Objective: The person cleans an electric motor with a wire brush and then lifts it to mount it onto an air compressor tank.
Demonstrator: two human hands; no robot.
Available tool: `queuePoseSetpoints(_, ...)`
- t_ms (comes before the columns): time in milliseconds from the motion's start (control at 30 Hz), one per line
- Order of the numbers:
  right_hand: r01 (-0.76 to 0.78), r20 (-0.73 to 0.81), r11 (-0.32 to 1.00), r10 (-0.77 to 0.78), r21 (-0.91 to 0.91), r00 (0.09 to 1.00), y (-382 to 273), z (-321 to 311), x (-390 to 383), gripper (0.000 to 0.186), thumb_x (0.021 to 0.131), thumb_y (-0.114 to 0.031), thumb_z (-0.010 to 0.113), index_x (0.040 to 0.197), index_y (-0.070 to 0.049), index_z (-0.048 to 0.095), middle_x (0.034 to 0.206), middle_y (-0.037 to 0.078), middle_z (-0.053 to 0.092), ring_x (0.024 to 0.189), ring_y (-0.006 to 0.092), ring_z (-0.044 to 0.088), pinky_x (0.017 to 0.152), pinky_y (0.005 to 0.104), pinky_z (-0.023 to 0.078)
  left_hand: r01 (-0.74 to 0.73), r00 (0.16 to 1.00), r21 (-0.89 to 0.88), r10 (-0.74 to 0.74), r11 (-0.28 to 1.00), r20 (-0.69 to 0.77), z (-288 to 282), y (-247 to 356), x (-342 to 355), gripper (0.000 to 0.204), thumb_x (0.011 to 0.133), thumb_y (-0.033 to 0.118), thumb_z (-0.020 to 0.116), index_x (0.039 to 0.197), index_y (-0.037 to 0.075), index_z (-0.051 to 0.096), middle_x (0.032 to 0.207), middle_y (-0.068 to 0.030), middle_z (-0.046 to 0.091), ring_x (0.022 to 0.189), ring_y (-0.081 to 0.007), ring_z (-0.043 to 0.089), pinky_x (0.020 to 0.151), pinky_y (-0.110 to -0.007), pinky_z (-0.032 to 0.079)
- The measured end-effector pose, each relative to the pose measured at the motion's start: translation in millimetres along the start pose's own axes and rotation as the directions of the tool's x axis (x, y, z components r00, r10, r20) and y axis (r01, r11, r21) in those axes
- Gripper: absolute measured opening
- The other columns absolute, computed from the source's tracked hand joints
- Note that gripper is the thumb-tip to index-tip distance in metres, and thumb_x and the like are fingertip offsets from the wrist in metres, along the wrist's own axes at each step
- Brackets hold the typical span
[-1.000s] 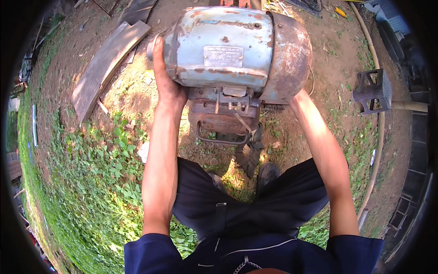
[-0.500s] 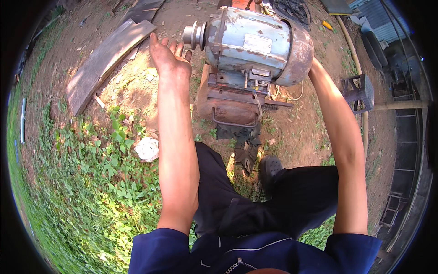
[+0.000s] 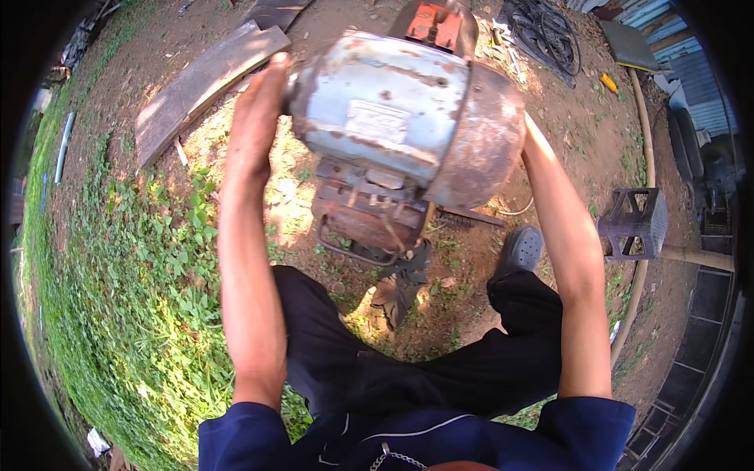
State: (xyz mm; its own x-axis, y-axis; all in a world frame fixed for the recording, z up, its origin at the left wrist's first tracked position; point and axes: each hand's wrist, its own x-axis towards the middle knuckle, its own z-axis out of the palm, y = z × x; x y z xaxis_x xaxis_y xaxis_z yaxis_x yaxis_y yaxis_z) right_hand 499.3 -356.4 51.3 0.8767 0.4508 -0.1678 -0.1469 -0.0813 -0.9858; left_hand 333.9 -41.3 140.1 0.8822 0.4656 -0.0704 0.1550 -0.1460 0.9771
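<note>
A blue-grey electric motor (image 3: 385, 98) with peeling paint and a rusty end cover (image 3: 483, 137) is between my hands, tilted with its right end lower. My left hand (image 3: 263, 110) presses round its left, pulley end, fingers together; the pulley is mostly covered. At the rusty right end, my right hand (image 3: 532, 135) holds the motor from its far side, its fingers hidden behind the cover. Below the motor is a rusty metal base (image 3: 365, 216) with a bent bar loop (image 3: 353, 255) at its near edge. Whether motor and base touch I cannot tell.
An orange-red metal part (image 3: 436, 27) is behind the motor. Wooden boards (image 3: 196, 86) lie at left, black coiled cable (image 3: 542, 35) at far right. A dark plastic stool (image 3: 635, 224) stands right, beside a long pole (image 3: 646, 133). Dark cloth (image 3: 400, 286) lies between my feet.
My left hand has gone from open, palm up beside the pulley, to pressing round that end. The motor has come nearer and tilted, right end down. My right foot shows farther right.
</note>
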Motion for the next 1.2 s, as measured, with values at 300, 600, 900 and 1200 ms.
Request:
queuePoseSetpoints(300,0.261,0.349,0.834,-0.089,-0.486,0.933,-6,4,70,0.041,0.094,-0.038,0.058,0.114,-0.003,0.067,0.101,0.010,0.071,0.087,0.0196,0.068,0.077,0.0332,0.055,0.140,0.979,0.010,-0.137,0.990,-0.149,24,13,-6,0.083,0.089,0.062,0.053,0.141,-0.002,0.043,0.140,-0.0218,0.048,0.132,-0.0289,0.044,0.110,-0.041,0.030)
queuePoseSetpoints(600,0.270,0.624,0.962,-0.184,-0.045,0.759,35,18,106,0.036,0.101,-0.023,0.050,0.124,0.003,0.056,0.113,0.014,0.067,0.105,0.0189,0.063,0.092,0.0306,0.051,0.208,0.867,-0.012,-0.190,0.978,-0.460,71,36,-16,0.059,0.090,0.046,0.062,0.122,-0.004,0.060,0.110,-0.0146,0.066,0.094,-0.0172,0.065,0.083,-0.027,0.050)
queuePoseSetpoints(900,-0.090,0.675,0.947,-0.152,0.310,0.722,50,62,113,0.037,0.102,-0.023,0.046,0.126,0.004,0.055,0.117,0.015,0.066,0.115,0.0188,0.059,0.097,0.0310,0.045,0.200,0.837,0.064,-0.136,0.978,-0.530,78,34,-23,0.043,0.097,0.036,0.055,0.119,-0.001,0.063,0.102,-0.0082,0.068,0.086,-0.0101,0.062,0.078,-0.022,0.048)
queuePoseSetpoints(1200,0.434,0.633,0.891,-0.414,0.134,0.654,44,56,101,0.035,0.098,-0.022,0.050,0.126,-0.001,0.056,0.111,0.014,0.069,0.102,0.0289,0.067,0.086,0.0361,0.053,0.257,0.789,0.157,-0.113,0.954,-0.604,90,45,-23,0.046,0.096,0.034,0.057,0.127,0.001,0.061,0.119,-0.0130,0.065,0.107,-0.0179,0.059,0.098,-0.030,0.043)
